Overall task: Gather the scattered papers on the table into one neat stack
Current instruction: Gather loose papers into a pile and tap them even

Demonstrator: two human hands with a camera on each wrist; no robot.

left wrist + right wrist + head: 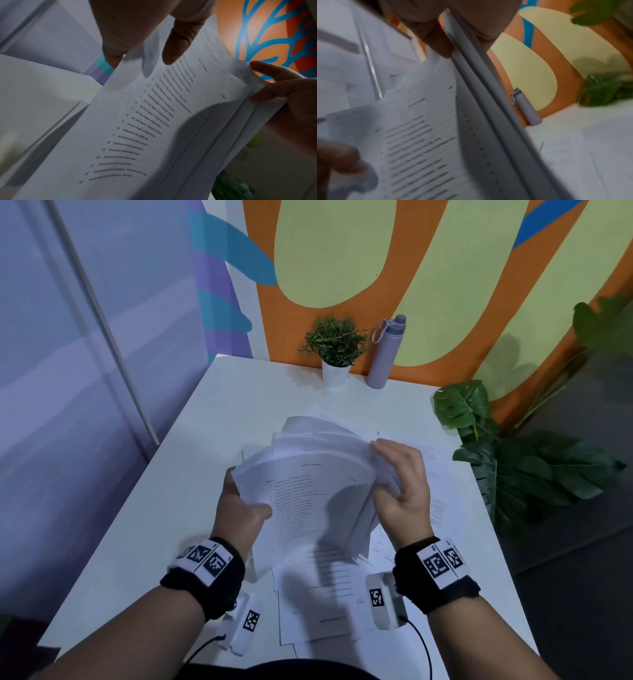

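Note:
A loose bundle of printed papers [315, 487] is held above the white table [144, 542], bowed and fanned at its far end. My left hand [239, 505] grips its left edge, thumb on the top sheet. My right hand [400, 484] grips the right edge, fingers curled over the sheets. In the left wrist view the bundle of papers [154, 121] shows a numbered list, with my thumb [180, 40] on top. In the right wrist view the papers' edges [484, 94] run between my fingers [436, 37]. More sheets [318, 604] lie flat on the table below, and others [431, 460] to the right.
A small potted plant [335, 347] and a lilac water bottle [383, 354] stand at the table's far edge against the painted wall. Large green leaves [513, 460] hang beside the table's right edge. The table's left side is bare.

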